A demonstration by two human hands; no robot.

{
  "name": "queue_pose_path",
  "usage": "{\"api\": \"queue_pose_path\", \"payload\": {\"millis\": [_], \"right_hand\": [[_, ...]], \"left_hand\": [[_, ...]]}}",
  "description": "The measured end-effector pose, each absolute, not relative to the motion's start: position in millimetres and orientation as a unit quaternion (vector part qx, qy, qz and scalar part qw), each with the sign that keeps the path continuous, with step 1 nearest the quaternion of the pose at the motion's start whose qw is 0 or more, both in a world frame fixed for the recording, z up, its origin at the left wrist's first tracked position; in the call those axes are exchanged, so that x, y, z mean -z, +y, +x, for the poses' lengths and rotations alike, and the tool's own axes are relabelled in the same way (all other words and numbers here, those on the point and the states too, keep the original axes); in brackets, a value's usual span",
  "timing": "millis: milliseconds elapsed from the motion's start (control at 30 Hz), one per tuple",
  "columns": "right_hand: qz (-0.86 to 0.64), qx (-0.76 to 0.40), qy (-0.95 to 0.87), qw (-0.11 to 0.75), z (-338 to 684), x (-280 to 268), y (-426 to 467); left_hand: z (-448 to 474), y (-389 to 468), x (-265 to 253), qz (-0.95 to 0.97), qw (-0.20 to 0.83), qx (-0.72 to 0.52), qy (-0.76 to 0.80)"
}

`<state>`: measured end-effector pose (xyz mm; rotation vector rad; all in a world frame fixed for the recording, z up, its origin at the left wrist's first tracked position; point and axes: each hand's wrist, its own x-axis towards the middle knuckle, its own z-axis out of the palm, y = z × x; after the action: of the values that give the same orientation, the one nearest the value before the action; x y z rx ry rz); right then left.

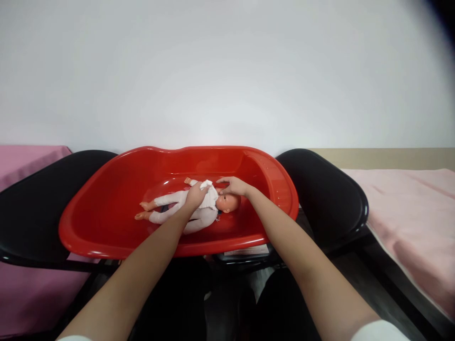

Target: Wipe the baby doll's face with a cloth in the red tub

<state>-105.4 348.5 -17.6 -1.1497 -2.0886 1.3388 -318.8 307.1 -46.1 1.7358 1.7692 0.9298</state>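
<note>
- The baby doll (192, 208) lay on its back in the bottom of the red baby bathtub (106, 208), long axis left to right, head to the right, feet to the left.
- The left hand (196, 194) pinched a small white cloth (206, 184) over the doll's chest.
- The right hand (232, 186) rested on the doll's head, fingers pressed together.
- The tub sat across two black chairs (327, 189).

Under the hands, a red tub (106, 213) holds a doll (185, 208) in white; black chairs (320, 189) and pink cloth (408, 203) lie beyond.
</note>
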Motion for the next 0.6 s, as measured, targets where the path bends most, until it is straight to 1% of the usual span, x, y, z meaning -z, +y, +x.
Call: {"api": "queue_pose_path", "payload": {"millis": [33, 100, 167, 233, 367, 600], "right_hand": [[-0.424, -0.446, -0.766, 0.184, -104, 16, 348], [-0.425, -0.384, -0.814, 0.097, -101, 15, 345], [-0.414, -0.324, -0.850, 0.000, -99, 13, 342], [-0.426, -0.279, -0.858, -0.058, -98, 11, 338], [-0.470, -0.282, -0.832, -0.089, -95, 11, 337], [-0.460, -0.282, -0.838, -0.080, -95, 26, 348]], "left_hand": [[-322, 309, 46, 0.623, 0.226, -0.338, 0.668], [-329, 312, 47, 0.597, 0.199, -0.338, 0.700], [-333, 314, 48, 0.575, 0.197, -0.346, 0.715], [-334, 315, 49, 0.563, 0.201, -0.353, 0.720], [-328, 314, 51, 0.587, 0.221, -0.349, 0.696], [-308, 304, 45, 0.654, 0.320, -0.322, 0.605]]}}
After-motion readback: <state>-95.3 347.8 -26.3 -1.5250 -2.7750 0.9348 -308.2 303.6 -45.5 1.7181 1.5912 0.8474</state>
